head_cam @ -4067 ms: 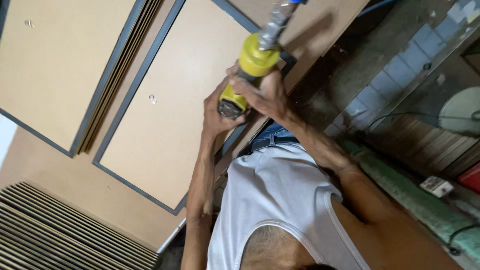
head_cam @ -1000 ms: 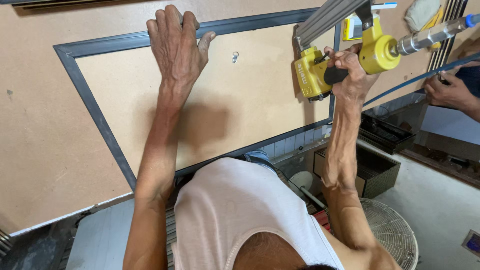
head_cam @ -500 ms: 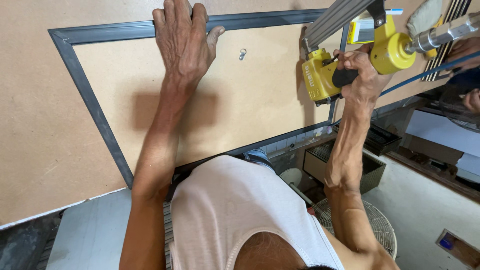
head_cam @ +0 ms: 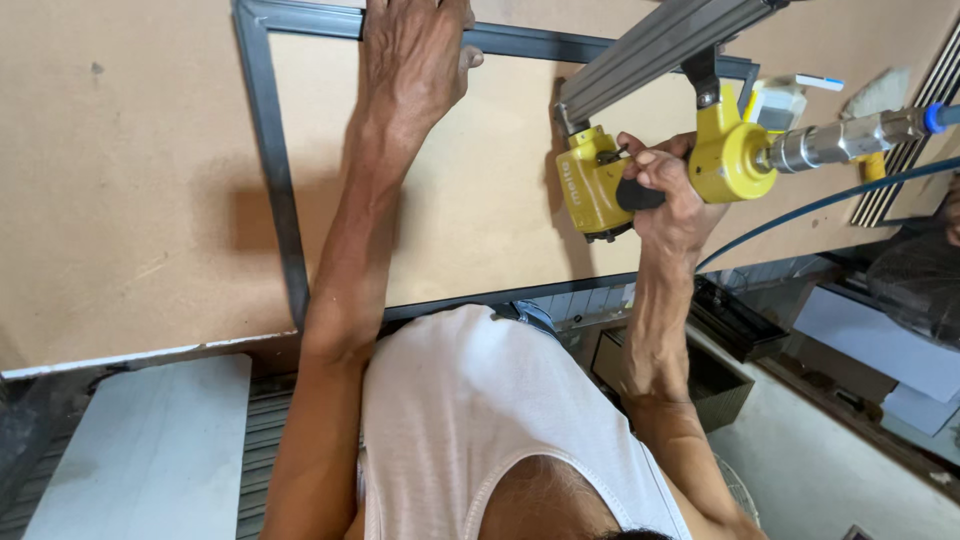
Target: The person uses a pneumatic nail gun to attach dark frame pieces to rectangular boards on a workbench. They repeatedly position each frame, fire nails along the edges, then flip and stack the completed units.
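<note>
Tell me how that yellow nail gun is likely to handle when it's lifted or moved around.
The yellow nail gun looks rigid and probably fairly heavy for its size, given its chunky metal body. The long grey magazine likely makes it front-heavy. The blue hose at its rear would probably tug as the right hand moves it.

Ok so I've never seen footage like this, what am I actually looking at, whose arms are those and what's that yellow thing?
The picture comes from a camera worn on a person's head, looking down past their white vest, so both arms are their own. The left hand presses flat on a tan board at the top edge of a dark grey frame lying on it. The right hand grips a yellow air-powered nail gun with a long grey metal magazine, nose against the board. A blue hose runs off from its metal fitting to the right.
</note>
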Demonstrator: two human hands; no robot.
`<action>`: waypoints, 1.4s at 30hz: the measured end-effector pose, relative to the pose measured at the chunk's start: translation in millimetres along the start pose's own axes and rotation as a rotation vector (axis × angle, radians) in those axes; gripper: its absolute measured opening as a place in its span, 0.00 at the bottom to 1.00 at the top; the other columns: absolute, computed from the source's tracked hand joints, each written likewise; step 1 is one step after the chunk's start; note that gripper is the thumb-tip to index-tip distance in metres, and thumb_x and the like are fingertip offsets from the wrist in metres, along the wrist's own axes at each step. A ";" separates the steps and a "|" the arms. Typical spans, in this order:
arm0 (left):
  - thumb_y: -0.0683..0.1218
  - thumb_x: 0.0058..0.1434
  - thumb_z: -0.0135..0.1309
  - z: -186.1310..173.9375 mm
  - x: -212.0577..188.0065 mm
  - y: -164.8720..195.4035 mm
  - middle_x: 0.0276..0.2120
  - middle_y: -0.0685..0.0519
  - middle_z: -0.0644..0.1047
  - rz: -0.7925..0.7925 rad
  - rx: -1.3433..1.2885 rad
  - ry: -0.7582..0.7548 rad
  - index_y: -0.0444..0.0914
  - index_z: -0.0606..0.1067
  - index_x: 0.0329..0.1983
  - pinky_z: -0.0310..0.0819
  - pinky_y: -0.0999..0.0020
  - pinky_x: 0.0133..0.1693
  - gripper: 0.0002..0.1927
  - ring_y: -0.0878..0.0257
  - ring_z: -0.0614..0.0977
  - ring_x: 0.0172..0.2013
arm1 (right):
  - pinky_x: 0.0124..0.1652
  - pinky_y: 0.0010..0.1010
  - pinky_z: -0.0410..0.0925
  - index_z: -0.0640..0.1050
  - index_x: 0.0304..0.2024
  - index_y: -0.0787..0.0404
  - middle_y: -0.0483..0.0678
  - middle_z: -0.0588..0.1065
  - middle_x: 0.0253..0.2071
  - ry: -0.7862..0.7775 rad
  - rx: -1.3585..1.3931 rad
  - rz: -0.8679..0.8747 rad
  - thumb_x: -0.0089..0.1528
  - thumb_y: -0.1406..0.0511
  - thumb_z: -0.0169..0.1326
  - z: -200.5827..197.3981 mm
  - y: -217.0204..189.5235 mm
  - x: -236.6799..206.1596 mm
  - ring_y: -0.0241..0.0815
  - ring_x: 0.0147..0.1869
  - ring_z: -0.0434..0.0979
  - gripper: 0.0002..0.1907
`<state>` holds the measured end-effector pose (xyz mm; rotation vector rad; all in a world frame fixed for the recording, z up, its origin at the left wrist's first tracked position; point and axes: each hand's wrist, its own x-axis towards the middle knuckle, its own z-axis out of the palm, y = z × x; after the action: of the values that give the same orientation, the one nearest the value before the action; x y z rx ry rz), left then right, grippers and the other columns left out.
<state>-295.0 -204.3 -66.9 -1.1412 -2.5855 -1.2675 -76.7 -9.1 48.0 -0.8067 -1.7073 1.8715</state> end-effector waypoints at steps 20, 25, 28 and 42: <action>0.24 0.47 0.52 79.8 -10.8 -26.5 0.27 0.43 0.71 -0.107 0.049 0.206 0.31 0.75 0.36 0.69 0.54 0.37 0.15 0.56 0.76 0.33 | 0.61 0.58 0.73 0.72 0.44 0.67 0.54 0.76 0.31 -0.083 0.011 0.060 0.58 0.75 0.59 66.5 6.2 -5.6 0.47 0.32 0.77 0.14; 0.25 0.53 0.55 43.8 -13.6 -19.1 0.43 0.39 0.74 -0.163 0.112 0.032 0.28 0.75 0.50 0.67 0.48 0.49 0.21 0.51 0.75 0.48 | 0.62 0.62 0.73 0.71 0.42 0.65 0.51 0.74 0.29 -0.147 0.029 0.100 0.56 0.77 0.54 57.6 10.3 -0.1 0.47 0.31 0.77 0.12; 0.37 0.47 0.66 -3.7 -45.8 -18.4 0.61 0.34 0.69 -0.281 0.197 0.001 0.30 0.69 0.64 0.54 0.41 0.63 0.38 0.43 0.65 0.63 | 0.66 0.64 0.71 0.71 0.40 0.63 0.51 0.73 0.29 -0.359 0.014 0.153 0.55 0.76 0.53 54.0 19.0 14.7 0.48 0.34 0.77 0.11; 0.52 0.67 0.59 -78.6 -272.6 23.8 0.75 0.43 0.60 -0.656 -0.680 0.204 0.38 0.58 0.77 0.56 0.56 0.74 0.38 0.48 0.61 0.75 | 0.68 0.58 0.70 0.73 0.38 0.63 0.50 0.73 0.31 -1.297 -0.207 -0.006 0.62 0.76 0.55 144.8 25.0 104.6 0.43 0.38 0.80 0.06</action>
<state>-102.3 -412.5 -91.1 -0.1037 -2.5008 -2.3577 -251.7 -42.2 19.3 0.5746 -2.5753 2.4060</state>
